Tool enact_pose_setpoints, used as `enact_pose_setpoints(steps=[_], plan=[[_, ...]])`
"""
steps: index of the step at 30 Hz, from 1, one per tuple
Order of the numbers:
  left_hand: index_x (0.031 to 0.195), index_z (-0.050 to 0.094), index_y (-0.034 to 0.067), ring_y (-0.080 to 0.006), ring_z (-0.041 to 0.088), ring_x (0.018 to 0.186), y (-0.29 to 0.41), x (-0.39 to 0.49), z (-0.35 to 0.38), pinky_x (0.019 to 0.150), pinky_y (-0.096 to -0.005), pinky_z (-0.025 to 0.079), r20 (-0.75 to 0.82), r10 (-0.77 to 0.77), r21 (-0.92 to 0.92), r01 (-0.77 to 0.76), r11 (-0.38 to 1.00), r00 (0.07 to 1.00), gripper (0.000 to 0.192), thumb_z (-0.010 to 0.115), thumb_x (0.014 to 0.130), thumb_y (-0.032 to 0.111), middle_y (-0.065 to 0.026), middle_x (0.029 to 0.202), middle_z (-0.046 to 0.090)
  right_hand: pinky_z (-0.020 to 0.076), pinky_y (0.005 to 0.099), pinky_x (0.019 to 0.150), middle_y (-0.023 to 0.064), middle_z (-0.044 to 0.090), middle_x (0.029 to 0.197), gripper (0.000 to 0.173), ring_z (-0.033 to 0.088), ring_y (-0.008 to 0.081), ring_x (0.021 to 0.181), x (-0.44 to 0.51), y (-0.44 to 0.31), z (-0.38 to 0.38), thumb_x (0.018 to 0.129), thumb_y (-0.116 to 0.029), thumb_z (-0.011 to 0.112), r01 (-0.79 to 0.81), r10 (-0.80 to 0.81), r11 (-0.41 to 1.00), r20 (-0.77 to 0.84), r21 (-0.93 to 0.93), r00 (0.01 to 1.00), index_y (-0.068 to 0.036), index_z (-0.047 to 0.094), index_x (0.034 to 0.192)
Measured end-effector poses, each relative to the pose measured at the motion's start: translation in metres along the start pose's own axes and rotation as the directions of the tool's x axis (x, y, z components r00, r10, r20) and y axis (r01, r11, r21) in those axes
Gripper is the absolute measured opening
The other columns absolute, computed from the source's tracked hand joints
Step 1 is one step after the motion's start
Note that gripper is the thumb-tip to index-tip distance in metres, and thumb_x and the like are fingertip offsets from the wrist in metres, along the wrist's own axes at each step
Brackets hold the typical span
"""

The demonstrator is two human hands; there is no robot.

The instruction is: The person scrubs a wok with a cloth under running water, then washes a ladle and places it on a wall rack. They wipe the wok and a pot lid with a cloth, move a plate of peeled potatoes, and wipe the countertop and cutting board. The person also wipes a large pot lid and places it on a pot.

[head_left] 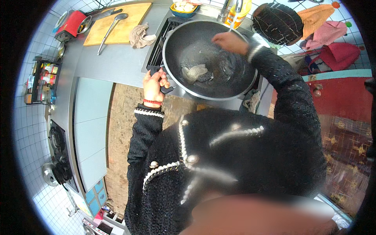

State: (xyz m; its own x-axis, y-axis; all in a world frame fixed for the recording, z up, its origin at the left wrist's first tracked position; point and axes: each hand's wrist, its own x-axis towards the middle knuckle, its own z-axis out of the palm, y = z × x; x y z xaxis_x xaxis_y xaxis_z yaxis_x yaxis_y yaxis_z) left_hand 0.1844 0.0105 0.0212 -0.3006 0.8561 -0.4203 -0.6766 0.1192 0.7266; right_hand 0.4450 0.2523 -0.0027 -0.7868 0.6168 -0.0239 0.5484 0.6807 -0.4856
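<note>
A large dark wok (pixel 211 35) with a honeycomb-textured inside lies before me, its rim tilted towards me. My left hand (pixel 154 83) grips the wok's black handle (pixel 166 90) at the left of the rim. Over the far right part of the wok is my right hand (pixel 230 42), blurred, its fingers bent inward. Whether it holds anything cannot be seen. Just behind that hand, a metal faucet (pixel 238 6) points down, with what looks like a stream of water below it. A wet, greyish-beige clump, perhaps a cloth (pixel 194 73), rests in the wok amid water.
Left of the wok, a wooden cutting board (pixel 126 26) carries a ladle (pixel 110 29) and a knife (pixel 107 13). A crumpled cloth (pixel 141 35) lies beside it. Behind stand a blue bowl (pixel 184 13) and a yellow container (pixel 245 7). Towels (pixel 326 33) hang at right.
</note>
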Motion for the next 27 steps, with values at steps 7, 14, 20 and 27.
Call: enact_pose_setpoints(steps=[7, 14, 20, 27], plan=[[0.100, 0.052, -0.001, -0.0059, 0.037, 0.045, 0.000, -0.003, 0.001, 0.042, -0.0209, 0.034, -0.028, 0.008, -0.003, -0.008, 1.000, 1.000, 0.012, 0.049, 0.089, 0.003, -0.0015, 0.067, 0.049, 0.0505, 0.0407, 0.068, 0.0194, 0.063, 0.072, 0.028, 0.063, 0.0337, 0.070, 0.029, 0.109, -0.042, 0.086, -0.026, 0.052, -0.262, 0.317, 0.944, -0.330, 0.200, 0.889, -0.001, 0.064, 0.084], [0.101, 0.052, -0.002, -0.0061, 0.040, 0.046, 0.003, -0.007, 0.000, 0.041, -0.0207, 0.036, -0.072, 0.028, 0.045, -0.025, 0.999, 0.997, 0.015, 0.049, 0.087, 0.000, -0.0022, 0.066, 0.051, 0.0494, 0.0334, 0.078, 0.0132, 0.066, 0.090, 0.022, 0.063, 0.0251, 0.084, 0.072, 0.111, -0.029, 0.087, -0.013, 0.051, 0.314, -0.314, 0.948, -0.002, -0.057, 0.949, 0.000, 0.065, 0.096], [0.097, 0.053, 0.001, -0.0063, 0.038, 0.045, 0.005, -0.008, 0.001, 0.041, -0.0216, 0.036, -0.110, 0.019, 0.017, -0.017, 1.000, 0.994, 0.011, 0.051, 0.086, 0.001, -0.0019, 0.066, 0.051, 0.0496, 0.0289, 0.080, 0.0118, 0.065, 0.100, 0.027, 0.062, 0.0184, 0.091, 0.108, 0.126, -0.015, 0.092, -0.020, 0.050, -0.163, 0.137, 0.838, 0.090, 0.521, 0.987, 0.000, 0.061, 0.107], [0.090, 0.052, 0.003, -0.0076, 0.040, 0.045, 0.003, -0.006, -0.001, 0.041, -0.0237, 0.039, -0.067, 0.008, -0.001, -0.009, 1.000, 0.998, 0.005, 0.051, 0.086, 0.000, -0.0035, 0.066, 0.052, 0.0485, 0.0341, 0.085, 0.0148, 0.063, 0.106, 0.030, 0.061, 0.0272, 0.098, 0.069, 0.125, -0.028, 0.088, -0.021, 0.053, 0.082, -0.069, 0.996, -0.338, 0.026, 0.939, -0.006, 0.057, 0.113]])
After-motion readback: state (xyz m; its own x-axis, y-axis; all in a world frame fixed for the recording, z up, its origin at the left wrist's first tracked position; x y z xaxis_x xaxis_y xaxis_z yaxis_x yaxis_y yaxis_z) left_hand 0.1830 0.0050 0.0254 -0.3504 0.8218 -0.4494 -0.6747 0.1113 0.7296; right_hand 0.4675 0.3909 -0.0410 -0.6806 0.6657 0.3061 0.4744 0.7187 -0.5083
